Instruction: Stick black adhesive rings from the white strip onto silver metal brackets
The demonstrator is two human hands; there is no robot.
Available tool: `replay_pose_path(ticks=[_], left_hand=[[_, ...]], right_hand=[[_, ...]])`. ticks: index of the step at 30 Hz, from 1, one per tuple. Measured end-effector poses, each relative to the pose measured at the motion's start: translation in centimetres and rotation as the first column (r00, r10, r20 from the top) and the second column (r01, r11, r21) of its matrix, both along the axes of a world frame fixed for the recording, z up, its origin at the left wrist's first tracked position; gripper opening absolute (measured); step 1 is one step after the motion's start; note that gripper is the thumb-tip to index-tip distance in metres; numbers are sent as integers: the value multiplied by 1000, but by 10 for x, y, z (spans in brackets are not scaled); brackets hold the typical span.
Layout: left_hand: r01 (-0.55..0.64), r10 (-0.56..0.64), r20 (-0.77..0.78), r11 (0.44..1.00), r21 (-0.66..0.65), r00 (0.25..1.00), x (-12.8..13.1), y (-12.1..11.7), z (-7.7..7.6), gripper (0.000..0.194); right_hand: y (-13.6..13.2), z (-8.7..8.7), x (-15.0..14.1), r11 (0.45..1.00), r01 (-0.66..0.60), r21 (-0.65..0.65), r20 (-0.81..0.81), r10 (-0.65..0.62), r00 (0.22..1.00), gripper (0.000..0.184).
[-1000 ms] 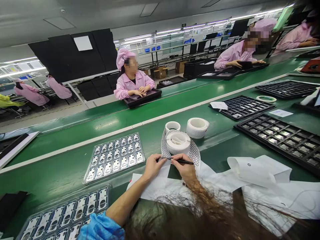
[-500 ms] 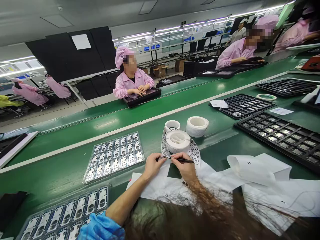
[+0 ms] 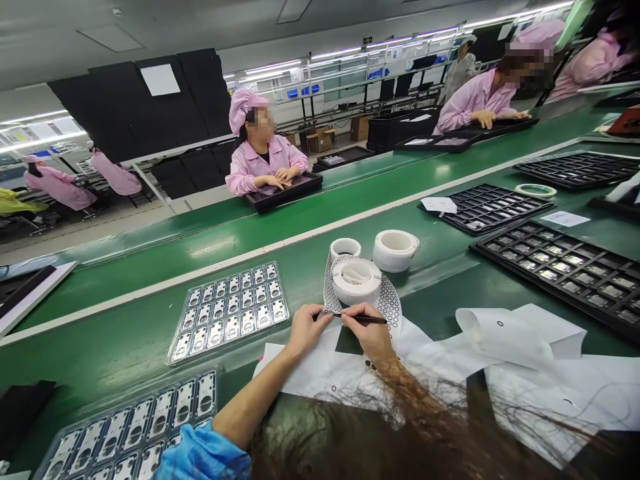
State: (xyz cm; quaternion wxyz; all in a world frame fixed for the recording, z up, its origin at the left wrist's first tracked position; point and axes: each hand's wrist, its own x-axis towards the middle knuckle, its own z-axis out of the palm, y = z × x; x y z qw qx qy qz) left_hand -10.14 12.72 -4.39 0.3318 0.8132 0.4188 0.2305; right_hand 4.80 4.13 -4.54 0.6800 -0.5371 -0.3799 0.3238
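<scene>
My right hand (image 3: 367, 335) is shut on a thin black pen (image 3: 363, 319), whose tip points left towards my left hand (image 3: 310, 331). The fingertips of my left hand pinch the edge of a white strip with rows of small black rings (image 3: 389, 307). That strip curves around and under a white roll (image 3: 356, 281) standing on the green bench. White sheets of liner (image 3: 320, 377) lie under my wrists. A clear tray of metal frames (image 3: 229, 312) sits left of my left hand.
Two more white rolls (image 3: 395, 251) stand just beyond. Black trays of parts (image 3: 553, 267) lie to the right, and a second clear tray (image 3: 133, 420) lies at lower left. My hair (image 3: 400, 433) hangs across the lower view. Co-workers in pink sit across the conveyor.
My hands and the pen stay almost still. The whole view drifts slightly as my head moves, and a co-worker at upper right shifts a hand on their tray.
</scene>
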Motion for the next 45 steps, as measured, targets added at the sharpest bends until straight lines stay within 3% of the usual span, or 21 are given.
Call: replay_pose_path(ticks=[15,23,34,37,40,43,45], left_hand=[[-8,9,-60,1000,15,998,2,-4,7,26],[-16,17,-71,1000,15,997,2,-2,3,25],[-7,7,-1,998,61,1000,5,-5,8,26],[-39,37,21,992,118,999,0,-11,20,31],[-60,61,1,979,196,998,-23,-36,40,41],[54,-40,-58,962,267,998,-61,-84,56,33],[142,-115,-106,945,296,988,-87,-128,56,24]], right_hand=[[-3,6,2,1000,5,-13,-44,-5,999,22],[-4,9,2,1000,2,-28,-70,-4,998,20],[-11,22,0,998,58,20,-116,-56,992,20],[-33,38,-2,991,101,87,-132,-89,987,20],[-76,54,-11,979,127,162,-124,-107,986,17],[-130,59,-28,971,95,220,-95,-75,993,18],[-163,53,-41,989,28,142,-95,-15,995,14]])
